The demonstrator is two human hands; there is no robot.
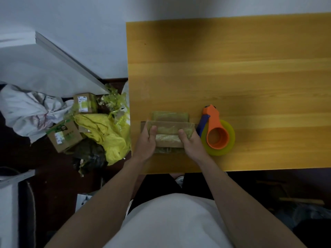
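A yellow wooden worktop [250, 77] is standing against a white wall [80, 24], spreading beyond and to the right of both hands. Left of the left hand [146, 140], cardboard boxes [64, 136] and a yellow bag [107, 136] are lying heaped on the dark floor [53, 167]. The left hand and the right hand [190, 142] are gripping the ends of a tape-wrapped box [170, 129] between them, thumbs lying on top. An orange tape dispenser [216, 135] is lying just beside the right hand.
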